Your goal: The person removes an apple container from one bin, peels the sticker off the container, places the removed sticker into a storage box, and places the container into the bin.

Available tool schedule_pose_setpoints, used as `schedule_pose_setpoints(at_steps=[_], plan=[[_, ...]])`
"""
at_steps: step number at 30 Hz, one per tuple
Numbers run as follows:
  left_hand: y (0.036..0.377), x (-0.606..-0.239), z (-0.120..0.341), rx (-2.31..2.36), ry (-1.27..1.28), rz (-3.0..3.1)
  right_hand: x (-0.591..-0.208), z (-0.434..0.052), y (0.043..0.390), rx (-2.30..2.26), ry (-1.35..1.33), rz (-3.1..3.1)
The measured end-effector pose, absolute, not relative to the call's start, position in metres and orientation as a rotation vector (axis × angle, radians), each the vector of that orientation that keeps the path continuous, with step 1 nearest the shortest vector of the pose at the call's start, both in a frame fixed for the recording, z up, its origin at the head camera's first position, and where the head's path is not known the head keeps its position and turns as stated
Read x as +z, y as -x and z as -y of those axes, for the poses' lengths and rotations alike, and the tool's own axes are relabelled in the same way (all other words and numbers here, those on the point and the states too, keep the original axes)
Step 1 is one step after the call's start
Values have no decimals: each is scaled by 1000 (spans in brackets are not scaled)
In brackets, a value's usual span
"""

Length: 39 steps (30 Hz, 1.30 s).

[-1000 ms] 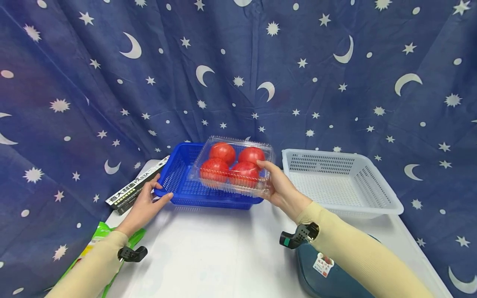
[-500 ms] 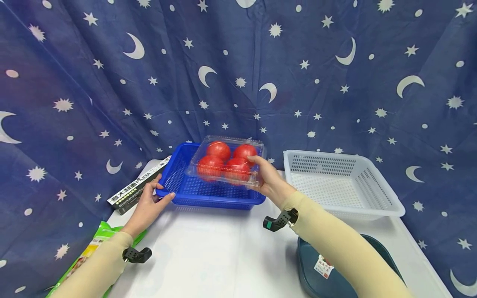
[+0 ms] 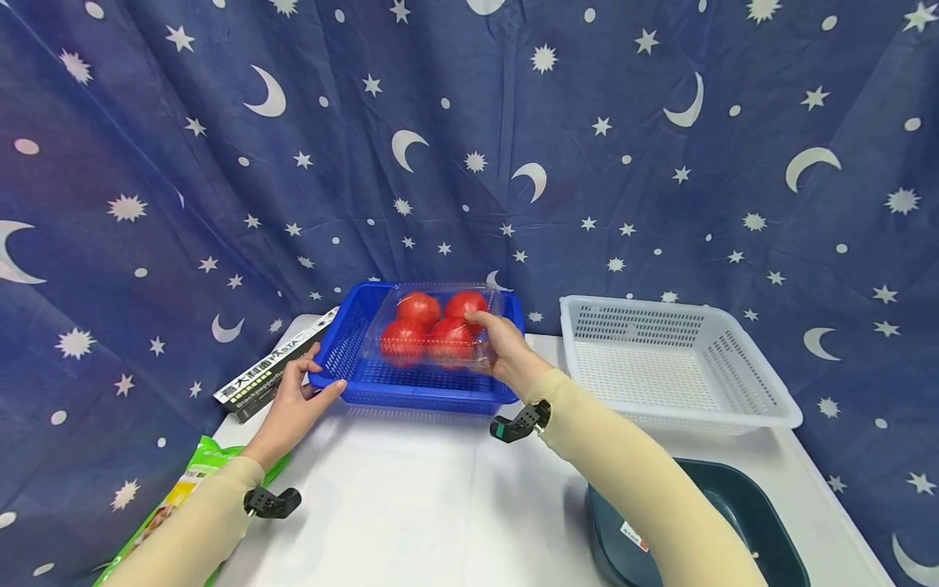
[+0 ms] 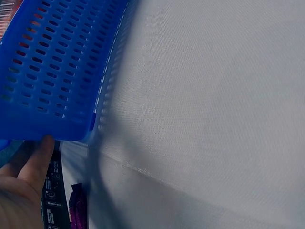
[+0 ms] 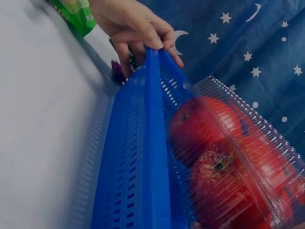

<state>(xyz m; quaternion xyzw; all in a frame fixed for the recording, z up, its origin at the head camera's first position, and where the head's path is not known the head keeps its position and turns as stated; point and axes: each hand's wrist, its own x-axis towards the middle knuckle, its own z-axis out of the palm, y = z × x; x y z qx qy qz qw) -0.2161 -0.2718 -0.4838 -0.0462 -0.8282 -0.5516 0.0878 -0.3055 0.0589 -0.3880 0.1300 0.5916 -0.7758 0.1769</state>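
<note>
A clear plastic clamshell box of red tomatoes [image 3: 433, 328] sits low inside the blue perforated basket [image 3: 345, 359], tilted slightly. My right hand [image 3: 499, 352] grips the box's right end, thumb on the lid. In the right wrist view the tomato box [image 5: 228, 162] fills the basket [image 5: 138, 181] beside its near wall. My left hand [image 3: 293, 399] holds the basket's front left corner, thumb along the rim; the same hand [image 5: 138, 28] shows at the corner in the right wrist view. The left wrist view shows the basket's wall [image 4: 52, 71] and my thumb [image 4: 35, 162] under it.
An empty white perforated basket [image 3: 756, 399] stands at the right on the white table [image 3: 411, 497]. A dark teal bin [image 3: 741, 505] sits at the front right. A long black box [image 3: 271, 367] and a green packet [image 3: 183, 481] lie at the left edge. A starry blue curtain hangs behind.
My right hand has carried the tomato box leftward and down into the blue basket. My left hand has kept its hold on the basket's corner.
</note>
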Motion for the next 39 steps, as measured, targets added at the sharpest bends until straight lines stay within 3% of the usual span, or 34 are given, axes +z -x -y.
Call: schedule_pose_setpoints(at_steps=[39], plan=[[217, -483, 273, -1618, 119, 2502, -425, -29, 323, -2101, -378, -1710]])
